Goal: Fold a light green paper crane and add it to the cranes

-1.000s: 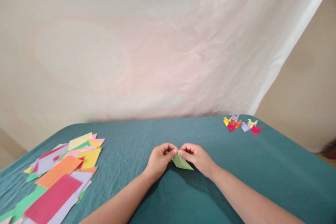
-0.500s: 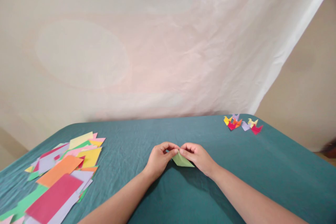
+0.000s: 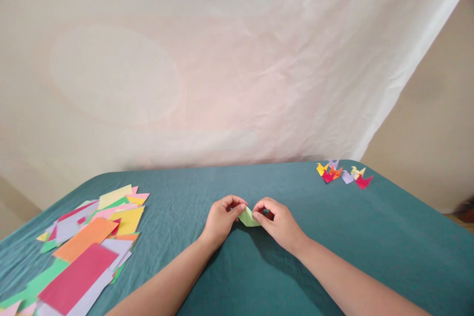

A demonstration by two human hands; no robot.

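Note:
A small light-green folded paper (image 3: 249, 217) is held up between my two hands, a little above the cloth. My left hand (image 3: 223, 217) pinches its upper left corner between thumb and fingers. On the other side, my right hand (image 3: 277, 222) has thumb and forefinger closed on the paper's right edge. The fingers hide both ends of the paper, so its full shape cannot be made out.
A teal cloth (image 3: 192, 192) covers the table. Overlapping sheets of coloured paper (image 3: 79, 276) spread over the left side. Several small folded paper birds (image 3: 363, 182) stand near the far right corner. Behind the table hangs a pale sheet (image 3: 237, 84).
My right hand has shifted its grip from the paper's top to its right edge, leaving a gap between my hands. My left hand has risen slightly with the paper.

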